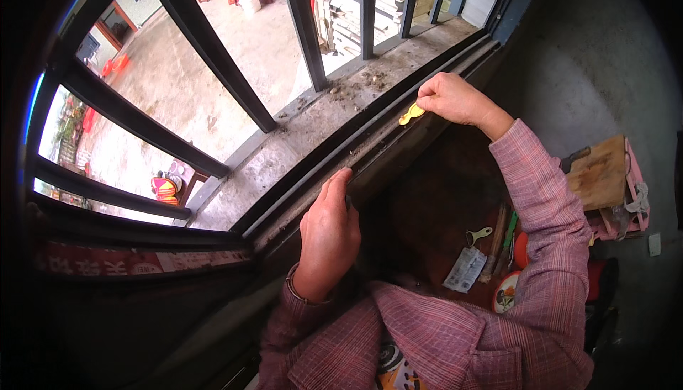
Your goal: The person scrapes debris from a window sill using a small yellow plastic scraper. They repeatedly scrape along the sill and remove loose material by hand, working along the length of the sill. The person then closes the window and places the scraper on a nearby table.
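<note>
Pinched in my right hand (451,99) is a small yellow plastic piece (411,114), spoon-like in shape with a brownish mark on it. It hangs just over the window's sliding track (368,147), which holds dirt and small debris. My left hand (330,230) is raised beside the same track, nearer to me, fingertips at its inner edge. Its fingers lie together and stretched out. The palm side is turned away, and a small dark patch shows by the thumb, so whether anything is held there cannot be made out.
Beyond the track runs a concrete sill (277,158) with crumbs of dirt (368,81) and dark metal bars (213,53). Below right, a dark surface bears a peeler (479,234), a clear packet (465,269) and a patterned dish (506,292). A wooden cutting board (598,174) stands farther right.
</note>
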A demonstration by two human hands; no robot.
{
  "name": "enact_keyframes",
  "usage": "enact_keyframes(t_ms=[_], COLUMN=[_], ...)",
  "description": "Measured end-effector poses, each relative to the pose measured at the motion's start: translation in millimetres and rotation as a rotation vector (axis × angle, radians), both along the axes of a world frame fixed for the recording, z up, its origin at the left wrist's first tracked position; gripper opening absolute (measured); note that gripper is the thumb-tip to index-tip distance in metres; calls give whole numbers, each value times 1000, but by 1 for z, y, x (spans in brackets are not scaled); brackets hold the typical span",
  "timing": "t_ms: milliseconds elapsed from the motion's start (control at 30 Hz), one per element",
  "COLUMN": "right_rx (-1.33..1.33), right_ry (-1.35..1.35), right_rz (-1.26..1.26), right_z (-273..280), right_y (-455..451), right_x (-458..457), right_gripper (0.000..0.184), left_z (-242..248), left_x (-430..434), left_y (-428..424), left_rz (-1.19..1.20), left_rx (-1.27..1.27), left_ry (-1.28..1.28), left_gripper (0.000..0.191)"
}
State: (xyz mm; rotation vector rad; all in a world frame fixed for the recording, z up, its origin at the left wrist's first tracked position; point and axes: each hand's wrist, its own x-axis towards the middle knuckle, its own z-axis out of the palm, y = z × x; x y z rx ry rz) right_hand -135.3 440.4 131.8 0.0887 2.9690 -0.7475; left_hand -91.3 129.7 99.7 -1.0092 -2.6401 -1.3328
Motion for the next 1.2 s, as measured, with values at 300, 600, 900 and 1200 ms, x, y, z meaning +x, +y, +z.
enact_keyframes(t_ms=[300, 600, 900, 1200], right_rx=[6, -76, -297, 96], right_ry=[-21, -112, -122, 323], right_rz=[221, 154, 177, 0], right_z=[-7, -20, -4, 11], right_y=[-41, -106, -92, -45], right_x=[-2, 5, -11, -37], right_gripper=[23, 22, 21, 23], left_z=[5, -8, 1, 20], left_x=[12, 2, -7, -18], left_y=[-17, -14, -12, -30], left_rz=[47, -47, -46, 117], left_rx=[-25, 213, 311, 170], left_ry=[-164, -351, -255, 111], left_gripper=[42, 44, 42, 41])
